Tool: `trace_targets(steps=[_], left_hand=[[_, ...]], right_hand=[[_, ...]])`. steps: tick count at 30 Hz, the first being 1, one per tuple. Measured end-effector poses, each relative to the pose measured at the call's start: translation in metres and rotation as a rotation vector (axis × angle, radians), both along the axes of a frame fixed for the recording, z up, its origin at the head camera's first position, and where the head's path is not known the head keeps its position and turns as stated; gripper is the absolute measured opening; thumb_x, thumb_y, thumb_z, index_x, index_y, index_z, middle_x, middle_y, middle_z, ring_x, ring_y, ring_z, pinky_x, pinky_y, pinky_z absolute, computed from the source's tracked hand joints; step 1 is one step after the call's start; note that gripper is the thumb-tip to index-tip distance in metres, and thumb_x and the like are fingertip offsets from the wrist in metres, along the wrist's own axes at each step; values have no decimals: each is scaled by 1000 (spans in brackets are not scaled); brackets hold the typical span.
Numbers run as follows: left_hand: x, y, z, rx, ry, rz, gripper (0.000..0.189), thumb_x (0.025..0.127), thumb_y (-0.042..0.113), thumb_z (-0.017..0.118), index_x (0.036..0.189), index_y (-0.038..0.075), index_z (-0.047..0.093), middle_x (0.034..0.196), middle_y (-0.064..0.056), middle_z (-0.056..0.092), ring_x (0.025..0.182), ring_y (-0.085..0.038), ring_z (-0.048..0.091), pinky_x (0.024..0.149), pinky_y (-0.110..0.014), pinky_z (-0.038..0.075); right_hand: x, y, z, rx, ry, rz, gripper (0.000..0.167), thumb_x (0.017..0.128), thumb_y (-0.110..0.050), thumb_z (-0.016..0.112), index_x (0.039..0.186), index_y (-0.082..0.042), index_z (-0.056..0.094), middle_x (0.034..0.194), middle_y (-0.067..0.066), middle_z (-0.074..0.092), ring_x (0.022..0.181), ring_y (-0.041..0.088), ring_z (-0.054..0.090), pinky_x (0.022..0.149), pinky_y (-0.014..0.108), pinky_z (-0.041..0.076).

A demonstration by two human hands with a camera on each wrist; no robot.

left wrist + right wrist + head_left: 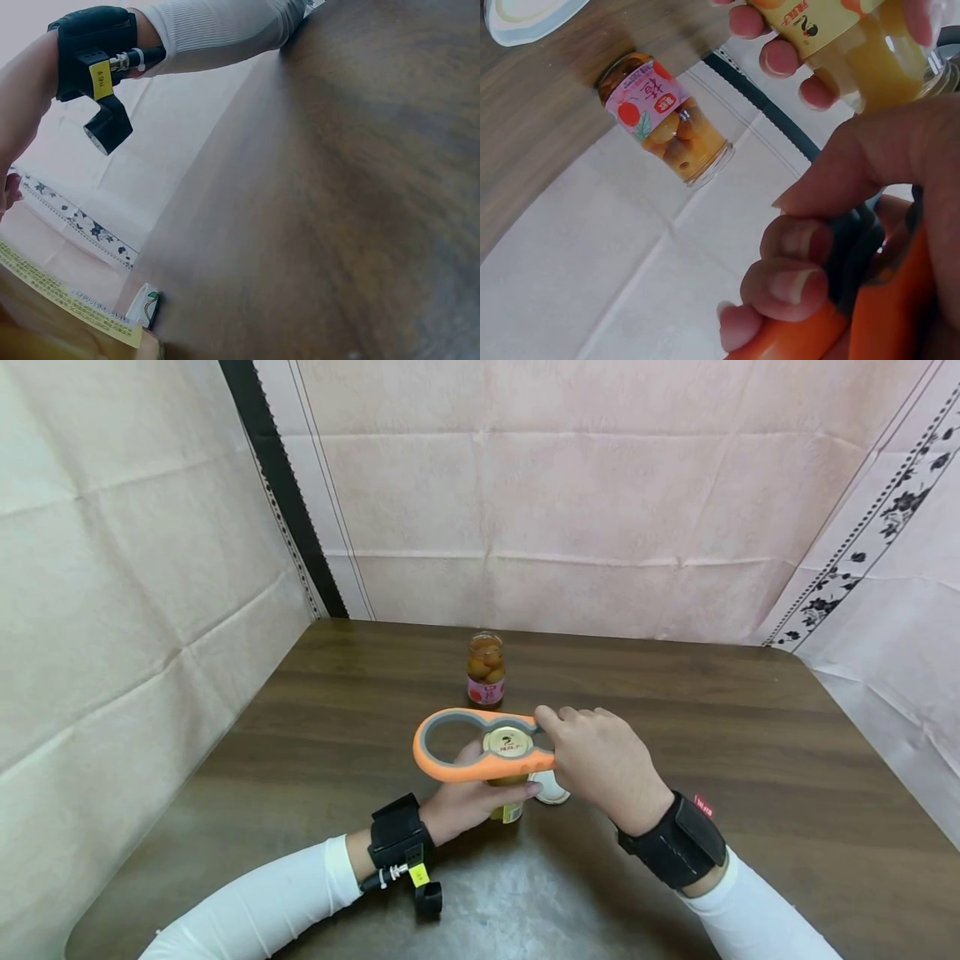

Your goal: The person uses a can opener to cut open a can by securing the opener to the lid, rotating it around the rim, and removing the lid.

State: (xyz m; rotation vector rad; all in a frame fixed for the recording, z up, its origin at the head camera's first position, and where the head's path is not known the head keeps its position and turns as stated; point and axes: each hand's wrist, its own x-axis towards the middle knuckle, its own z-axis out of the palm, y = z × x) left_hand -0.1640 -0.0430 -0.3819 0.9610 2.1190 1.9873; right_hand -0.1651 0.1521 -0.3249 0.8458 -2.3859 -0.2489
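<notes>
Left hand (pixel 461 806) gripped yellow-labelled glass jar (pixel 847 52), fingers wrapped | right hand (pixel 603 764) clenched orange-grey plastic opener (pixel 487 767), set around jar's pale-gold lid (pixel 507 742) | pink-labelled glass jar (pixel 486 670) stood behind yellow-labelled jar.

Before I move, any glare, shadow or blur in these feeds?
Head: pale glare on the near table, shadow just right of it; left wrist: table grain soft, jar cut off at the edge; right wrist: opener partly shaded, pink label readable.

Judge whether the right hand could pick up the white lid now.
Probably not: the right hand is busy gripping the orange opener, though the white lid lies close by on the table.
</notes>
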Motion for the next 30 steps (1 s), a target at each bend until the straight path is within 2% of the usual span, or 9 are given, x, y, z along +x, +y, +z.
trace_targets(steps=[6, 12, 14, 18, 25, 30], left_hand=[[0, 0, -1, -7, -31, -14, 59, 87, -1, 76, 141, 7, 53, 135, -12, 64, 121, -10, 60, 107, -32, 48], [-15, -3, -22, -45, 20, -12, 53, 87, 9, 80, 134, 16, 57, 126, -4, 66, 115, -13, 60, 101, -30, 50], [-17, -3, -25, -42, 18, -22, 55, 87, 9, 79, 136, 17, 56, 128, -4, 66, 115, -13, 61, 101, -31, 50], [-14, -5, -20, -39, 4, -44, 60, 88, 4, 77, 142, 15, 53, 135, -7, 64, 120, -12, 61, 104, -33, 50], [-4, -8, -2, -76, -51, -56, 54, 89, 0, 74, 140, 7, 56, 135, -14, 64, 113, -12, 61, 103, -32, 49], [-3, -6, 3, -48, -14, -79, 58, 88, -4, 73, 142, 4, 53, 135, -18, 63, 112, -12, 61, 101, -30, 50]], right_hand=[[3, 0, -1, -2, -8, -17, 25, 75, -5, 71, 97, -7, 61, 60, -1, 48, 48, 12, 44, 48, 25, 38], [2, -1, -2, -17, 0, -6, 25, 73, -3, 69, 96, -8, 60, 60, -1, 48, 48, 12, 43, 48, 25, 38], [1, -1, -3, -21, -3, -2, 25, 73, -3, 68, 96, -8, 60, 60, -1, 48, 48, 12, 43, 48, 26, 38], [-1, -1, -3, -12, 2, 9, 23, 74, -3, 66, 95, -8, 59, 59, -1, 48, 48, 12, 42, 48, 26, 38], [-3, 0, -3, 0, 7, 18, 23, 74, -3, 66, 95, -8, 58, 60, -1, 49, 49, 13, 43, 48, 26, 37], [-4, 1, -3, -27, -1, 27, 25, 74, 0, 66, 96, -8, 58, 61, 0, 51, 50, 14, 47, 50, 27, 39]])
